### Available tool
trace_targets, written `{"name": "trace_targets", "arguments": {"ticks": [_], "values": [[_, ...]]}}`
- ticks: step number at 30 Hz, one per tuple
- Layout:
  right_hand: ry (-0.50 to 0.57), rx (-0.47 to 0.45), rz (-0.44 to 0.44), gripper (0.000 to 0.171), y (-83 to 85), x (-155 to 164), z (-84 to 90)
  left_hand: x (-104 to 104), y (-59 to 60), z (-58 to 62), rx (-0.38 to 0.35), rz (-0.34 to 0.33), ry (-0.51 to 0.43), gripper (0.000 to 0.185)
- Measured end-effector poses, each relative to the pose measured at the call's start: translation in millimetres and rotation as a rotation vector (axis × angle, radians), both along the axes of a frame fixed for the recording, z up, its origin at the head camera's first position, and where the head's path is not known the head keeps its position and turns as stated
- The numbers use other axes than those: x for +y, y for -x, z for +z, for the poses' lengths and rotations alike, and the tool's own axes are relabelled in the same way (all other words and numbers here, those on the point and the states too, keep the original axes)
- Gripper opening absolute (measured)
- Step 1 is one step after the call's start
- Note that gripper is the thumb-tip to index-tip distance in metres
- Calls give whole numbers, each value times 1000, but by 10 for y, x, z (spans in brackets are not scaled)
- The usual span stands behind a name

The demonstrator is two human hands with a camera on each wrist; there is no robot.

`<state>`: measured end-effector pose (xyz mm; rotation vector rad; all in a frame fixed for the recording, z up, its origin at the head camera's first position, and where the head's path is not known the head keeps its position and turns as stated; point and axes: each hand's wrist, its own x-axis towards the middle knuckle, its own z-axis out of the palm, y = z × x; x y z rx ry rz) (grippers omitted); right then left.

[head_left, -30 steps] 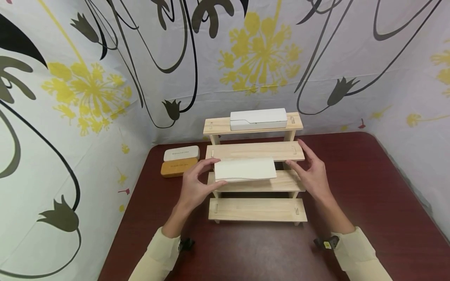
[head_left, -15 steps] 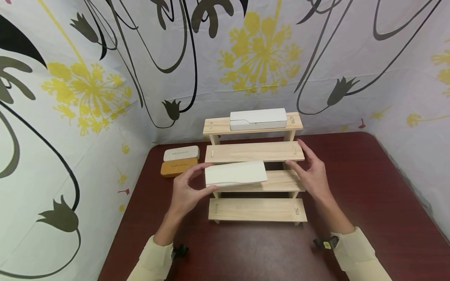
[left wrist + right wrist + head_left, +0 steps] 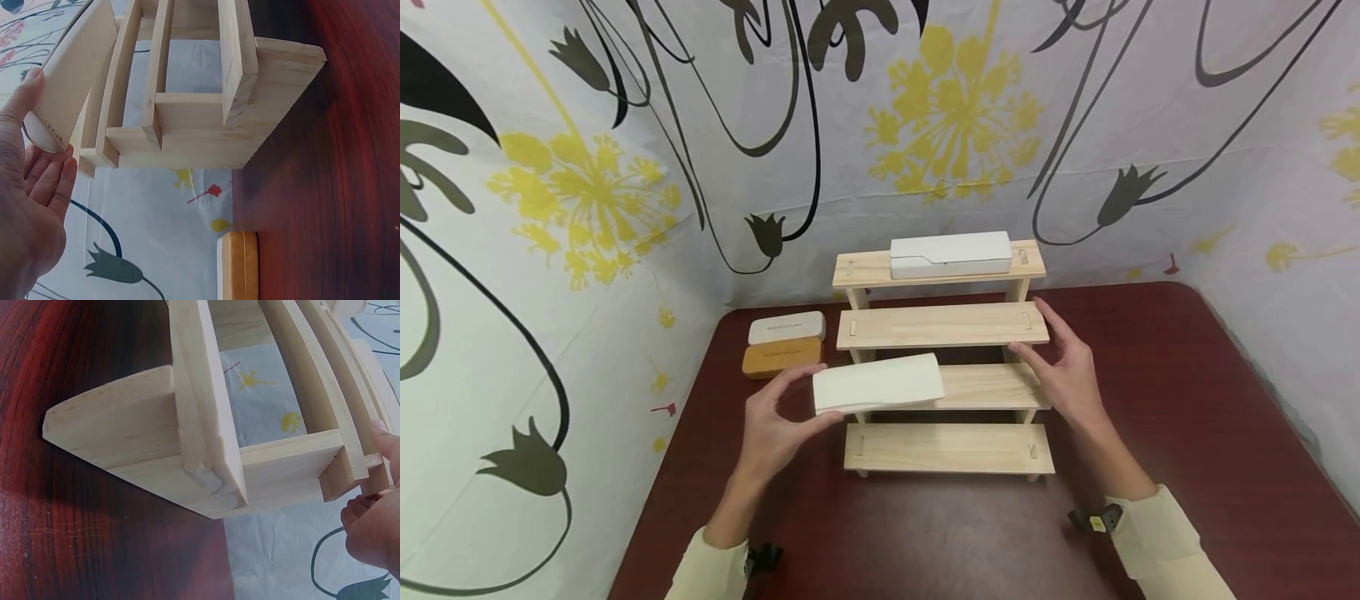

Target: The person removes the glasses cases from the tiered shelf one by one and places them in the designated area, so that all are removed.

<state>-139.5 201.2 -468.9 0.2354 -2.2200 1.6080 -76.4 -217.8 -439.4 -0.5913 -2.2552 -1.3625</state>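
Leftward off the wooden rack point(image 3: 942, 387) slides the white case point(image 3: 877, 384), grasped by the left hand point(image 3: 772, 427), while the relaxed right hand point(image 3: 1070, 375) steadies the rack's end.

Both arms wear long pale cream sleeves: the left sleeve point(image 3: 711, 571), the right sleeve point(image 3: 1165, 546). A small black device point(image 3: 763, 557) sits at the left cuff; the black strap-mounted unit point(image 3: 1096, 520) at the right cuff carries a yellow marking. The hands are bare, ungloved.
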Motion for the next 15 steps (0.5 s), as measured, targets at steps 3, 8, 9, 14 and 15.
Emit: {"name": "trace_targets", "arguments": {"ticks": [3,8,9,14,15], "values": [[-2,0,3,83,-4,3,6,-41,-43,-5,6,18,-2,72],[-15,-1,0,83,-3,7,15,-103,-120,-3,6,63,5,74],[-17,-1,-1,83,-2,7,16,-110,-138,8,3,71,3,75],[-20,-6,-3,83,-1,7,12,-99,-265,168,-19,102,-13,70],[-20,-7,-3,82,-1,6,11,-96,-290,201,-21,108,-17,69]]}}
